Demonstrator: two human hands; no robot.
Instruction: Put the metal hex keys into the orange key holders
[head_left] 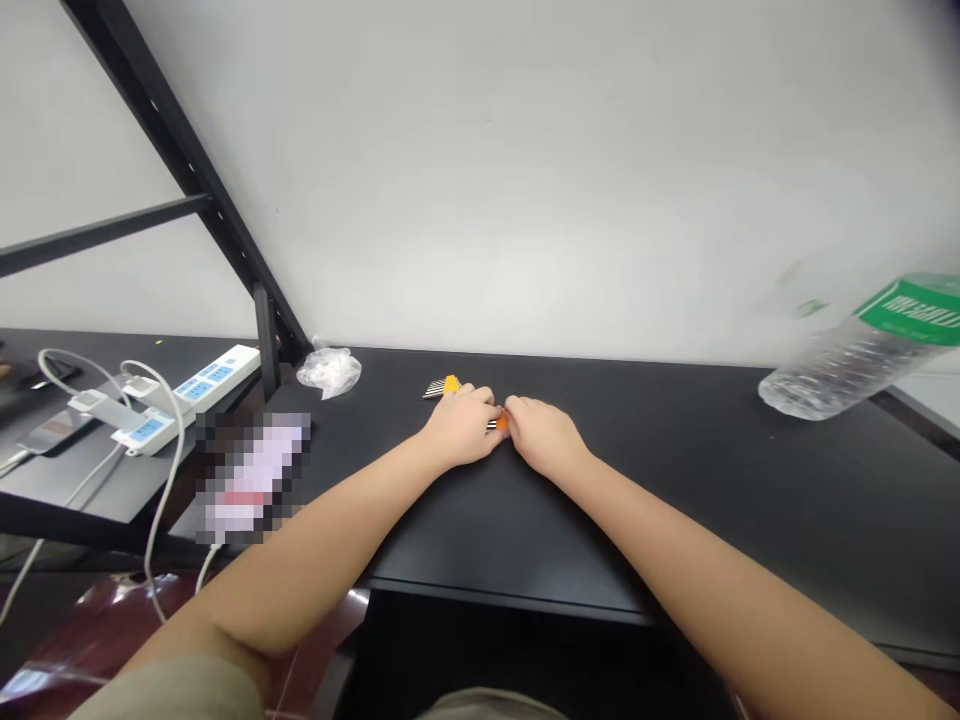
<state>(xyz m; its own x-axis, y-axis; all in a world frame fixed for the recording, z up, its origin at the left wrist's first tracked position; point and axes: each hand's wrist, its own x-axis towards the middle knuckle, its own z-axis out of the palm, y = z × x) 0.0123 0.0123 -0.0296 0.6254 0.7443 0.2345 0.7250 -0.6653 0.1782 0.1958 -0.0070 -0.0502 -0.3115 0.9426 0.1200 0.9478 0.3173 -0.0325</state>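
Right of the crumpled plastic bag (330,372) on the worktop (675,450), left hand (461,425) and right hand (546,432) pinch an orange-ended striped item (502,424) in narrowed fingers, apparently opposed to steady it.

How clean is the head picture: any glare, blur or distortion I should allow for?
Head view: glare on the red floor, a soft sheen on the desk; bottle looks stretched at the right edge; pixelation hides detail at the screen; orange piece between left hand and right hand is small, mostly covered.
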